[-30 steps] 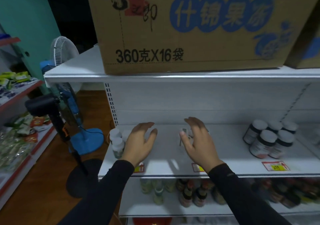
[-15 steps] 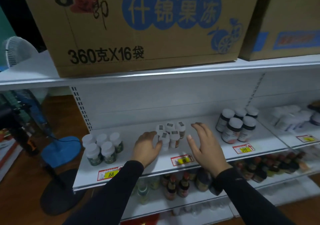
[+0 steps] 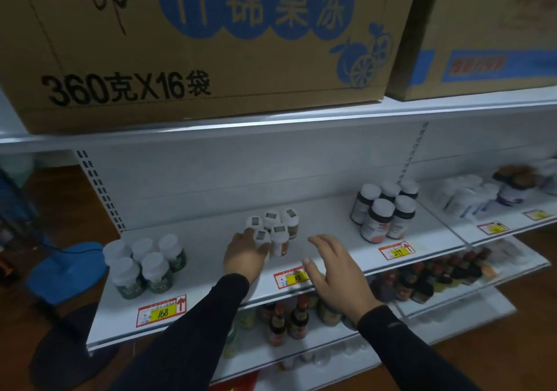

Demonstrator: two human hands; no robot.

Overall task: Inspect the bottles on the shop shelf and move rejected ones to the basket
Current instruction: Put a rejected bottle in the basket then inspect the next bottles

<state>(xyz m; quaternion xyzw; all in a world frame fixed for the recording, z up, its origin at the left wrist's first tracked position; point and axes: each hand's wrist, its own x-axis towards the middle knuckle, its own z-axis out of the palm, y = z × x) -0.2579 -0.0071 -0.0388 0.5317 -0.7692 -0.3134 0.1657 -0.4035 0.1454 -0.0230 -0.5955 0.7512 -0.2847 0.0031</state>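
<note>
Shelf: white metal shop shelf seen from above and in front, with a perforated upright at its back left corner.
Middle bottles: cluster of five small bottles standing upright near the centre of the shelf, three at the back and two in front. Each has a white cap with a small grey square sticker on top; the bodies show a white and brownish label, too blurred to read.
Left hand: left hand reaches in from a black sleeve, its fingers curled against the left side of the front-left bottle of the middle cluster, touching it. Whether the fingers actually close round the bottle cannot be told.
Right hand: right hand hovers above the shelf edge just right of the middle cluster, fingers straight and spread wide, holding nothing and apart from the bottles.
Left bottles: five dark green bottles with plain white caps, upright, grouped near the shelf's left end.
Right bottles: five taller dark bottles with white caps, upright, on the right part of the same shelf; the front ones show pale and reddish labels.
Price tags: red-bordered yellow tags on the shelf's front edge; the left one reads 168.
Above: large cardboard box with blue printing sits on the top shelf.
Below: dark sauce bottles stand on the lower shelf.
</note>
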